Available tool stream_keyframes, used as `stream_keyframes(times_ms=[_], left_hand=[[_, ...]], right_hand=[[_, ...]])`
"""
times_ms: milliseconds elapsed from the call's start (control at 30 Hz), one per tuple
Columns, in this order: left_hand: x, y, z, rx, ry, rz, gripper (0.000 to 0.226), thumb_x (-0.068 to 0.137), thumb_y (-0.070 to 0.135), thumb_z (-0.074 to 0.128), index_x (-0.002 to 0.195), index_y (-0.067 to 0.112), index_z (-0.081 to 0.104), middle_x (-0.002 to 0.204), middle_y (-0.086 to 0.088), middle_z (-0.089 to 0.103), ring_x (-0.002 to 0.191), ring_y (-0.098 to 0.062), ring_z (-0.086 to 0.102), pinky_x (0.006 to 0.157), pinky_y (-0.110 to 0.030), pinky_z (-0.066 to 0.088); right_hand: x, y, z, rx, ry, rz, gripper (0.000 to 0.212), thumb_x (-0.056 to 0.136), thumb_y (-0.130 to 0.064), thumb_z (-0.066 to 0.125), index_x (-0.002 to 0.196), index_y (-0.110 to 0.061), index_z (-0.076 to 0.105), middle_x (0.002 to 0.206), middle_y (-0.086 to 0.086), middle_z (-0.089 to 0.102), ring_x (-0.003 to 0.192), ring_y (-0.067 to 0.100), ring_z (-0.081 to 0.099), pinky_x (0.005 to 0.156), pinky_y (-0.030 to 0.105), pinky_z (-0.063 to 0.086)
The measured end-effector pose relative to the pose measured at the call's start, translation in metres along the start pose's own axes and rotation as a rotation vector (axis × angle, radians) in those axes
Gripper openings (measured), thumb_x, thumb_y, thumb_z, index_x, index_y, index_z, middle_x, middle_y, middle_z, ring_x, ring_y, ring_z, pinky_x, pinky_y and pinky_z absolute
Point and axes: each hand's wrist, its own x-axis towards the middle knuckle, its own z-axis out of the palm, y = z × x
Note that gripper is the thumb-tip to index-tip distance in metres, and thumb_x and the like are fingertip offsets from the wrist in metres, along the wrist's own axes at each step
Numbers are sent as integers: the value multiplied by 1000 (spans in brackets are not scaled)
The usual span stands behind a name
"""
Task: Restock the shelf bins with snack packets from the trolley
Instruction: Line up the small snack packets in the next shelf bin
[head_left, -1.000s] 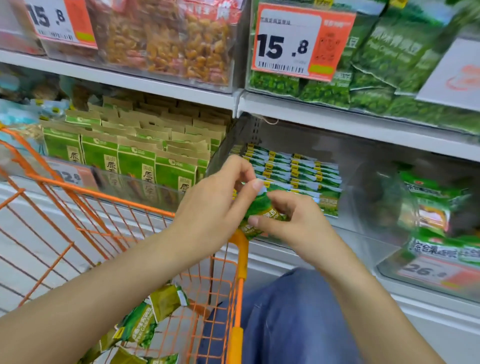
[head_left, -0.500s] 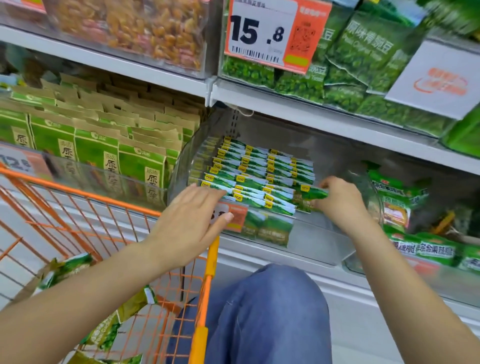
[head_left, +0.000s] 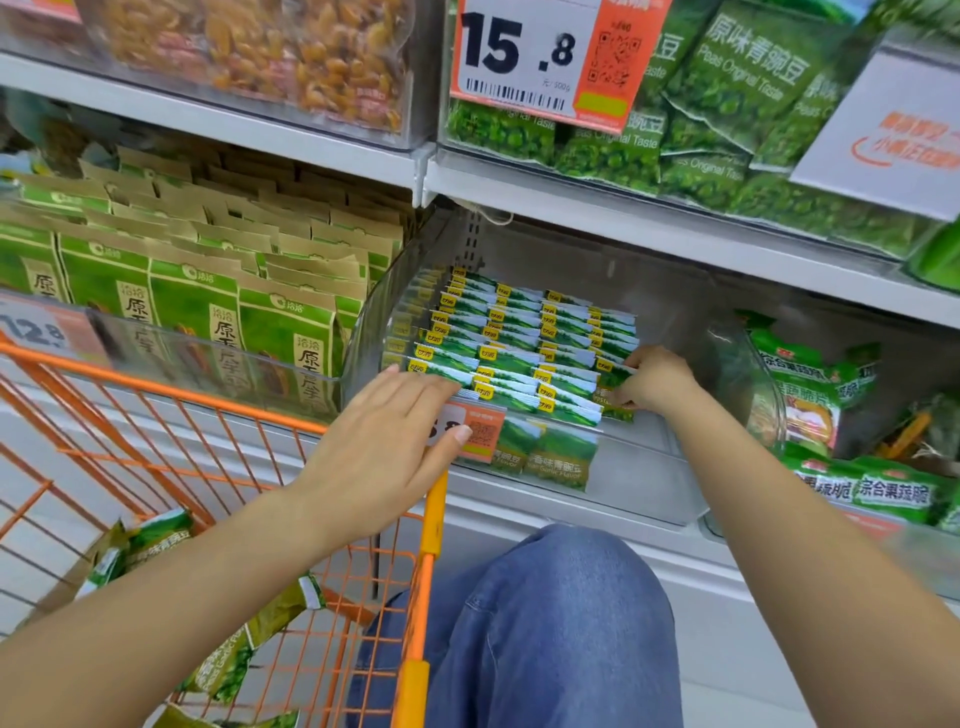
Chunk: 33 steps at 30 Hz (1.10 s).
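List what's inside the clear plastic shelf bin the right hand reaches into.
The clear plastic shelf bin holds rows of small green pea packets. The right hand covers the packet it places; lower layers are hidden.

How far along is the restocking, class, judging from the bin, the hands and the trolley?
Done: the clear bin holds neat rows of green packets. In hand: the right hand sets a packet at the rows' right end; the left hand hovers open. Left: loose packets remain in the orange trolley.

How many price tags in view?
3: 15.8 tag top, 12.8 tag left, middle tag partly behind left hand. A blurred fourth may sit lower right.
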Motion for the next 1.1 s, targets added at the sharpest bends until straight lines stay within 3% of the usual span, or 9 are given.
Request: stream_keyframes(times_ms=[267,400,533,667,733,833,933,1033,1100], left_hand=[[-1,-2,1,-6,36,17,54,99,45,25,130,10,54,124,-3,60,118,-20,52,114,-30,19],[0,-2,1,-12,26,30,57,99,46,24,131,10,53,125,-3,60,119,-19,52,114,-27,15],[-1,-6,-16,-97,-39,57,67,93,57,20,143,16,38,142,1,44,135,-13,33,112,-18,9],[-19,-24,-56,-80,-51,119,54,93,49,29,134,19,49,134,4,51,128,-12,41,107,-27,32],[-38,-36,-79,-69,-103,87,46,94,47,29,124,25,56,117,8,62,109,-9,54,89,-29,46],[-74,-63,-99,-22,-309,-38,38,95,45,33,115,28,61,100,10,69,89,-10,63,73,-29,48],[-109,-103,-102,86,-762,-215,27,98,32,46,114,20,65,111,2,68,100,-16,62,84,-29,47],[-128,-123,-97,262,-1261,-303,35,97,16,47,129,15,59,131,-1,58,117,-18,53,90,-23,40],[-137,-131,-88,328,-1381,-352,43,99,17,46,141,14,44,141,-4,49,124,-20,48,90,-22,38]], right_hand=[[4,1,11,-74,127,-76,76,80,-32,76,136,0,35,129,22,49,116,34,51,86,34,45],[-2,1,15,-117,118,-131,71,82,-38,71,133,-3,36,127,22,46,111,35,54,86,36,46],[-19,-1,-2,-134,158,-91,65,82,-30,71,136,-11,40,126,18,46,110,33,54,83,37,48],[-59,-28,-16,-120,454,-306,37,87,-14,60,124,-18,58,118,14,58,107,34,56,79,37,47],[-88,-52,-11,-7,528,-505,25,90,-19,58,114,-20,65,112,7,66,101,30,61,76,37,48],[-145,-92,11,112,546,-884,13,87,-20,60,96,-22,69,90,-2,72,82,25,69,61,35,53],[-195,-129,36,68,407,-1193,12,85,-28,56,91,-26,66,79,-8,69,71,21,68,50,30,50],[-218,-160,57,-118,62,-1285,23,96,-37,46,113,-31,59,100,-11,68,91,16,64,68,34,52],[-222,-175,67,-162,-69,-1282,30,97,-44,43,122,-32,53,108,-11,67,99,15,61,77,33,51]])
